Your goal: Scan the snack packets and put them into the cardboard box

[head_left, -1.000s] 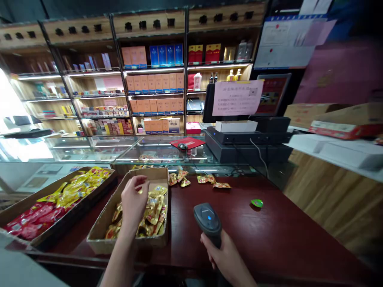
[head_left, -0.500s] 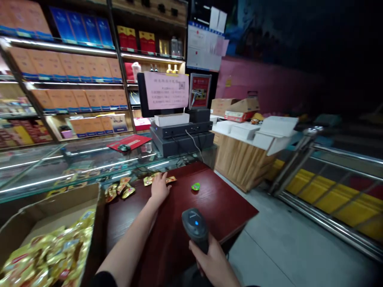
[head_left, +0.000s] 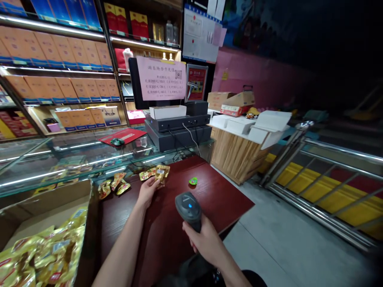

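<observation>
My left hand (head_left: pixel 149 190) pinches a small gold foil snack packet (head_left: pixel 162 173) by its near edge, tilted up over the dark red tabletop (head_left: pixel 176 223). Another gold packet (head_left: pixel 147 173) lies just behind it to the left. My right hand (head_left: pixel 206 238) is wrapped round the handle of a grey barcode scanner (head_left: pixel 188 208) with a blue light on top. Beyond the scanner sits a small green packet (head_left: pixel 193 181), apart from both hands. Several gold packets (head_left: pixel 116 185) lie in a loose group left of my left hand.
An open cardboard box (head_left: pixel 92 199) full of gold packets stands at the left. Behind are a glass counter (head_left: pixel 74 159), a red mat with a mouse (head_left: pixel 117 142), and a monitor with a pink sign (head_left: pixel 161 79). A metal railing (head_left: pixel 299 155) runs along the right.
My left hand has taken hold of a gold packet and lifted its edge, drawing slightly back left. The scanner stays in my right hand. The view has shifted a little.
</observation>
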Available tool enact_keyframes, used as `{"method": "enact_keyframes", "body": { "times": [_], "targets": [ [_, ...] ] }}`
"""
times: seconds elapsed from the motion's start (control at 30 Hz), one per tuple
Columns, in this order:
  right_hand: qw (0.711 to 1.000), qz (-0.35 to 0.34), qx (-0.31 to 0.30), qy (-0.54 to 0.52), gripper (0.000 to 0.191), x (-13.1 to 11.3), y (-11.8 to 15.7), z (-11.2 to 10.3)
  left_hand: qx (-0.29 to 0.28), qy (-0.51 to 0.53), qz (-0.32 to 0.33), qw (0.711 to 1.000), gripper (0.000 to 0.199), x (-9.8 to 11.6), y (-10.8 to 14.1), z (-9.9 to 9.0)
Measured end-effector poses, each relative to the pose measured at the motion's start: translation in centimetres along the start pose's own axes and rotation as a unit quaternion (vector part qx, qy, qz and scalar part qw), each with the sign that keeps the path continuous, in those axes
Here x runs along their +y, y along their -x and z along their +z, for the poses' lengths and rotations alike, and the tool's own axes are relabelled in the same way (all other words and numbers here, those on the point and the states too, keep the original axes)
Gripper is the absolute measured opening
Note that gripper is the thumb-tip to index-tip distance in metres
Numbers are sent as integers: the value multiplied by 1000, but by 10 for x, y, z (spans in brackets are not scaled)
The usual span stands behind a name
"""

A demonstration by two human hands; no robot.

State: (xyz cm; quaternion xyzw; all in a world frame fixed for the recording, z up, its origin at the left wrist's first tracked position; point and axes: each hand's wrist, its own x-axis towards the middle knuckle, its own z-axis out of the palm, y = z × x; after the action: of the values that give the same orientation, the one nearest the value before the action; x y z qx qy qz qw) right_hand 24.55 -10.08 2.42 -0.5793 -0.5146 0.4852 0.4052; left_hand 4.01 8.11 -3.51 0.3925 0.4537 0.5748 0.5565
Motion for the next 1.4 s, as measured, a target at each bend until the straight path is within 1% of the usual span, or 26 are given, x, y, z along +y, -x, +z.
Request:
{"method": "enact_keyframes", "body": {
  "times": [0.03, 0.1, 0.2, 0.3, 0.5, 0.63, 0.7, 0.77, 0.83, 0.9, 0.97, 1.0, 1.07, 1.13, 1.17, 1.2, 1.23, 1.27, 1.3, 1.33, 1.37, 1.4],
  "targets": [
    [1000, -12, -4, 2, 25, -7, -4, 5, -21, 33, -13, 999, 44, 2, 1, 1],
    [999, -33, -3, 9, 21, -18, -11, 13, -40, 60, -34, 997, 45, 4, 2, 4],
    [999, -47, 1, 8, 19, -25, -21, 23, -38, 62, -55, 996, 43, 5, 5, 8],
    [999, -48, -4, -1, 20, -24, -27, 29, -43, 66, -61, 995, 43, 6, 6, 11],
    [999, -46, -6, 3, 23, -26, -29, 30, -65, 27, -23, 997, 49, 5, 8, 15],
    [998, -60, 0, 12, 24, -25, -25, 27, -81, 33, -33, 996, 48, 7, 8, 16],
    [998, -59, 7, 11, 28, -23, -22, 24, -65, 46, -31, 996, 47, 12, 7, 20],
    [999, -49, 12, 9, 34, -22, -18, 22, -24, 47, -12, 999, 44, 21, 8, 24],
    [999, -38, 13, 8, 39, -22, -15, 20, 19, 26, 27, 999, 40, 34, 17, 27],
    [999, -36, 12, 7, 43, -21, -13, 21, 46, -2, 84, 995, 36, 52, 35, 24],
    [999, -34, 3, -2, 46, -20, -14, 26, 67, -29, 155, 985, 32, 73, 63, 11],
    [999, -32, -5, -8, 48, -18, -16, 29, 87, -49, 192, 976, 30, 85, 80, 1],
    [999, -30, -23, -19, 49, -13, -19, 39, 144, -119, 250, 950, 27, 110, 116, -29],
    [998, -38, -42, -25, 49, -10, -22, 51, 225, -211, 289, 906, 26, 135, 151, -68],
    [997, -43, -52, -26, 48, -10, -22, 58, 268, -265, 304, 875, 27, 147, 167, -89],
    [997, -49, -59, -27, 47, -10, -22, 64, 316, -318, 315, 836, 27, 157, 181, -109],
    [996, -53, -65, -28, 46, -11, -22, 71, 362, -366, 317, 797, 26, 166, 194, -127],
    [996, -53, -73, -28, 46, -13, -20, 76, 392, -413, 307, 762, 26, 173, 203, -142],
    [995, -50, -81, -28, 46, -16, -19, 81, 411, -459, 295, 730, 27, 178, 211, -153],
    [995, -46, -89, -28, 46, -18, -18, 85, 420, -497, 284, 705, 27, 181, 215, -159],
    [994, -43, -97, -29, 47, -19, -16, 87, 417, -527, 277, 686, 28, 181, 216, -160],
    [993, -41, -103, -30, 47, -20, -15, 88, 407, -548, 277, 676, 28, 178, 214, -156]
  ]
}}
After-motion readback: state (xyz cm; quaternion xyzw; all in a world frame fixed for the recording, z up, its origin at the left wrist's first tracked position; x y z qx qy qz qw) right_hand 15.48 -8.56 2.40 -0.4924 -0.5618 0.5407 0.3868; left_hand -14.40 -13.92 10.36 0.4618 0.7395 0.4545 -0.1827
